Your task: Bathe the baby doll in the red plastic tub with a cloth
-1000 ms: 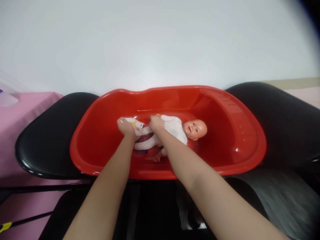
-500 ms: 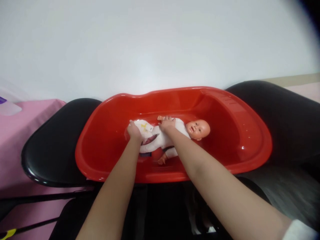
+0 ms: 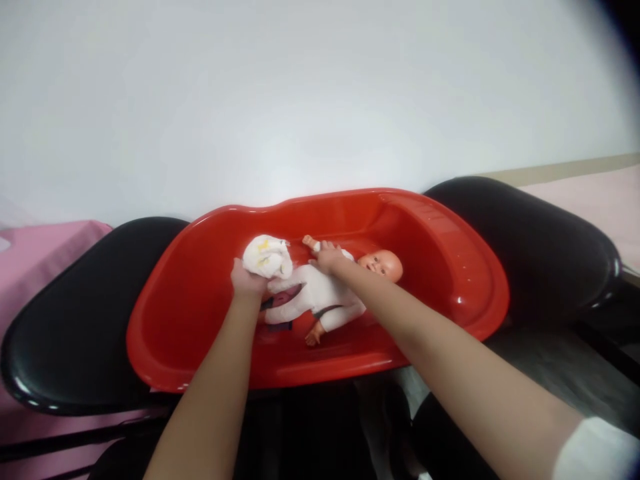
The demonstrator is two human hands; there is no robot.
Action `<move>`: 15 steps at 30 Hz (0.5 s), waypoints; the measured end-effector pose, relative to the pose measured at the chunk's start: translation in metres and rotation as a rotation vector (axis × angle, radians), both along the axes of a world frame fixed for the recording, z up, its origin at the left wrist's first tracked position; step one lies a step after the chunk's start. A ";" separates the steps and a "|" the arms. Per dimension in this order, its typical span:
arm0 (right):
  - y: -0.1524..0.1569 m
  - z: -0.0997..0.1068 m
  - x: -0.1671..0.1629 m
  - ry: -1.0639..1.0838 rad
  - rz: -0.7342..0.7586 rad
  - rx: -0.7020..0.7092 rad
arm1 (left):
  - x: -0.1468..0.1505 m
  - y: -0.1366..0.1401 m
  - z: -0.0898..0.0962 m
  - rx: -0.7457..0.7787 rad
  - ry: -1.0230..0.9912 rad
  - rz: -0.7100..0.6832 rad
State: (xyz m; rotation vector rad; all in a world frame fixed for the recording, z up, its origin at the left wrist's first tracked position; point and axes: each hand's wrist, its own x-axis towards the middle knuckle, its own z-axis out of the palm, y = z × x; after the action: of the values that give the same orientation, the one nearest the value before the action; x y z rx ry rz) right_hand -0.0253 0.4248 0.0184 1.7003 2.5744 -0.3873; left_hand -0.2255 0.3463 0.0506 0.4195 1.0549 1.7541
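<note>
A baby doll point(image 3: 320, 291) with a white body lies on its back in a red baby bathtub point(image 3: 165, 333), its head to the right and its legs to the left. My left hand point(image 3: 247, 277) is closed on a bunched white cloth point(image 3: 265, 255) with a yellow print, held above the doll's legs. Its fingers are partly hidden beneath the cloth. My right hand point(image 3: 330, 257) lies over the doll's chest and far arm, its fingers curled round there. My right forearm covers part of the doll's shoulder. A dark strip shows under the doll's legs.
Black rounded panels flank the tub, one on the left point(image 3: 65, 320) and one on the right point(image 3: 520, 253). Pink-covered surfaces point(image 3: 55, 247) lie beyond them. A white wall point(image 3: 300, 100) stands directly behind the tub.
My left hand has lifted the cloth off the doll's legs and bunched it, moving left. My right hand stays on the doll's chest. The view has shifted slightly.
</note>
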 end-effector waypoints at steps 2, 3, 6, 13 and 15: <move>-0.005 0.004 0.011 -0.004 0.093 0.032 | 0.002 0.001 0.001 0.076 -0.169 -0.065; -0.009 0.006 0.017 -0.003 0.150 0.052 | 0.004 0.003 0.002 0.109 -0.258 -0.104; -0.018 0.013 0.033 -0.003 0.292 0.103 | 0.014 0.010 0.005 0.146 -0.377 -0.159; -0.024 0.028 0.061 -0.001 0.424 0.139 | 0.056 0.039 0.004 0.106 -0.281 -0.112; -0.023 0.028 0.067 0.001 0.492 0.164 | 0.067 0.042 -0.002 0.052 -0.169 -0.153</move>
State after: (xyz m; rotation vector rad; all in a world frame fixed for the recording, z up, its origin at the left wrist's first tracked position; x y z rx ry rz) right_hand 0.0417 0.4014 0.0462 1.0309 2.9613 -0.1554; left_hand -0.1581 0.3880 0.0483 0.3672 0.8368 1.6525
